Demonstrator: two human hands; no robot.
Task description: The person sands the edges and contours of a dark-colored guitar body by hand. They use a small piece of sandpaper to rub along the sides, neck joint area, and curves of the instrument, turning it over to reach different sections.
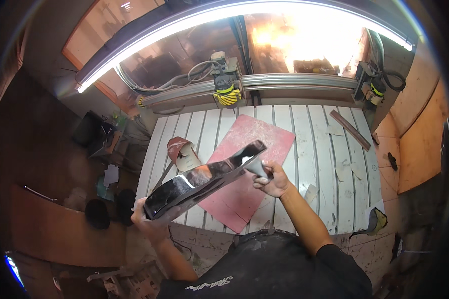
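Closest to the lens is the black short-sleeved shirt (284, 264) of whoever's working, then both bare hands out over a desk (301, 164) made of white slats. Main piece here is a long, curved, glossy black panel (184, 187), held up in the air at a slant above the desk, near end at lower left, far end up over a dusty pink rectangular sheet (267, 132).

Left hand (143, 217) has its fingers wrapped round the lower-left end. Right hand (274, 182) is near the other end, fingers pinching a small grey flexible sheet (257, 168); can't tell if that sheet actually touches the panel or just sits in front of it.

Handling-wise, I'd guess it's fairly light, since one hand seems to carry most of it, and stiff, since it doesn't sag along its length. That shiny face looks slippery and probably marks easily, so I'd hold it by the ends or the edges and keep gritty fingers off the gloss. The narrower far end might be the weaker bit, but that's a guess.

As for writing: white script lettering on the shirt, and small dark print on the pale side of a curled reddish-brown abrasive-looking sheet (178, 145) lying on the desk left of the pink one. No label that I can spot on the panel's visible side.
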